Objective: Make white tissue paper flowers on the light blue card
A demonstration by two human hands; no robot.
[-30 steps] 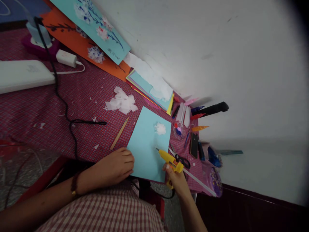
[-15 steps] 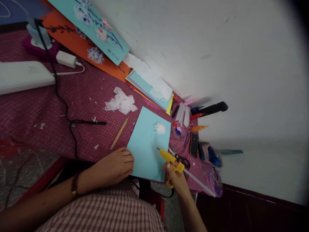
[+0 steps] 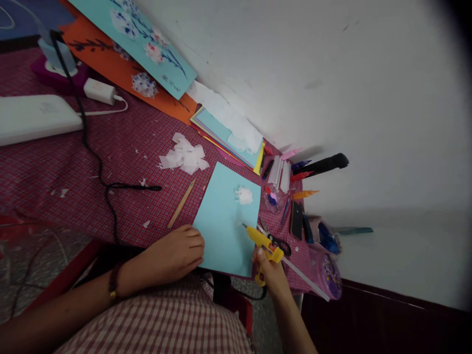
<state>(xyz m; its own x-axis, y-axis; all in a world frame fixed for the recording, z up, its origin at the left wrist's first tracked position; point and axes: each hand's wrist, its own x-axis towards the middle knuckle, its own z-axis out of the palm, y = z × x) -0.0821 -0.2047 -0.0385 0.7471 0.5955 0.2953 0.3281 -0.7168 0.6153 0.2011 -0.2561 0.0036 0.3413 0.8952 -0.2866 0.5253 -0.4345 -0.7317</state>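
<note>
My right hand (image 3: pixel 270 273) is wrapped round the handle of a yellow hot glue gun (image 3: pixel 262 241), with a long glue stick (image 3: pixel 306 279) sticking out of its back. Its nozzle points left, over a sheet of light-blue paper (image 3: pixel 217 231); a faint clear spot shows near the tip. I cannot tell whether the nozzle touches the paper. A white crumpled-paper flower (image 3: pixel 244 195) sits on the sheet's upper part. My left hand (image 3: pixel 182 250) lies at the sheet's lower left edge, fingers together and resting flat, nothing held in it.
White paper strips (image 3: pixel 184 155) and a wooden stick (image 3: pixel 181 203) lie left of the sheet. Scissors (image 3: pixel 278 243) and a phone (image 3: pixel 296 220) are at right. A black cord (image 3: pixel 96 157) crosses the left side. Coloured paper (image 3: pixel 217 128) is stacked by the wall.
The glue gun, in my right hand, has shifted slightly to the right, and its nozzle has moved a little with it. My left hand and the sheet have stayed nearly in place.
</note>
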